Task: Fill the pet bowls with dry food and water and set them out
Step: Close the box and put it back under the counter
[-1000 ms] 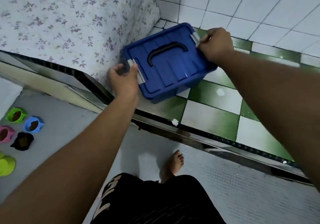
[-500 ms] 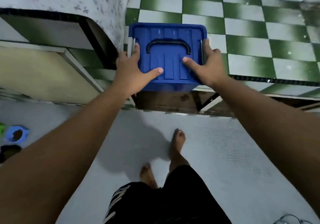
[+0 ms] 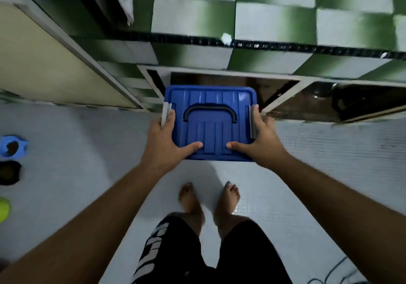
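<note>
Head view: left hand (image 3: 163, 139), right hand (image 3: 262, 143) grip blue box (image 3: 211, 108) edges.

The blue ribbed plastic storage box (image 3: 211, 99) has a black arched handle (image 3: 210, 109) and grey side latches (image 3: 252, 122). The glossy ceramic tiles (image 3: 193, 17) form a green-and-white checkerboard. At the left edge of the pale grey, finely gridded floor (image 3: 87, 152) are a blue plastic pet bowl (image 3: 13, 146), a black pet bowl (image 3: 9, 172) and a lime-green pet bowl (image 3: 4, 209).
</note>
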`<control>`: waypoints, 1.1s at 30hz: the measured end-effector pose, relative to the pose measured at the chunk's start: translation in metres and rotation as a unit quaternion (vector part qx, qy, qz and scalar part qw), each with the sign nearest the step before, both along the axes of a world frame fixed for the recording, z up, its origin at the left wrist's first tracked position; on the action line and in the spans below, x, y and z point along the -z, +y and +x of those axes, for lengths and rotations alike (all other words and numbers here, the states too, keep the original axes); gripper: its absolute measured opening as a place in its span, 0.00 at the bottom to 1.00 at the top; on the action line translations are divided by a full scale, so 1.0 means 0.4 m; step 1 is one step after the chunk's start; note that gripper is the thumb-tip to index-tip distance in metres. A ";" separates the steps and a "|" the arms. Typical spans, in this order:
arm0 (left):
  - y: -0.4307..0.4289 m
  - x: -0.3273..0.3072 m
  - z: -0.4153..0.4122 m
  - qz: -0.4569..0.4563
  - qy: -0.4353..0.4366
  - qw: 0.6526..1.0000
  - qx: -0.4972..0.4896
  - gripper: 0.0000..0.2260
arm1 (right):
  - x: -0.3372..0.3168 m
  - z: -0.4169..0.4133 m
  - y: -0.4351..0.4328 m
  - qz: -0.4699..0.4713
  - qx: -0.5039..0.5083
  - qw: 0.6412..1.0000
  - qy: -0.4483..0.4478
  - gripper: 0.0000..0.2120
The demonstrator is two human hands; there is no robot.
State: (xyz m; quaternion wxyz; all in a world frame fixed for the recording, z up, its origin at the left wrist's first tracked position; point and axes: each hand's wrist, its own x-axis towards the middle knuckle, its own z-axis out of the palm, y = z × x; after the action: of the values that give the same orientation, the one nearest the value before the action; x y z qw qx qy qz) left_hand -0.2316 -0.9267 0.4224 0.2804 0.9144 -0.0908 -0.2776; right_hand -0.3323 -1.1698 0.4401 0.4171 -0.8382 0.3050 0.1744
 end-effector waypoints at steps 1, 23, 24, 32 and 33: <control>-0.009 0.064 -0.001 0.006 0.004 1.000 0.001 0.54 | 0.064 0.003 -0.007 -0.001 -0.003 1.000 0.009 0.63; -0.315 1.129 0.695 0.057 -0.169 0.982 0.059 0.51 | 1.150 0.696 -0.278 -0.043 0.013 0.996 -0.082 0.75; -0.317 1.138 0.703 0.063 -0.172 0.981 0.061 0.51 | 1.154 0.699 -0.276 -0.052 0.003 0.995 -0.086 0.70; -0.314 1.161 0.717 0.080 -0.171 0.980 0.067 0.51 | 1.307 0.742 -0.350 0.028 0.029 0.995 -0.088 0.70; -0.314 1.154 0.718 0.096 -0.171 0.978 0.073 0.51 | 1.270 0.732 -0.331 0.012 0.029 0.996 -0.080 0.68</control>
State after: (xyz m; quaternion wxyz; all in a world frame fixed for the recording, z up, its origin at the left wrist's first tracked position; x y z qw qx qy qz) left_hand 0.0556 -1.0523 -0.0391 0.1509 0.9618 -0.1770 -0.1445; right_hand -0.0393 -1.3021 -0.0677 0.4550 -0.8352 0.2926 0.0989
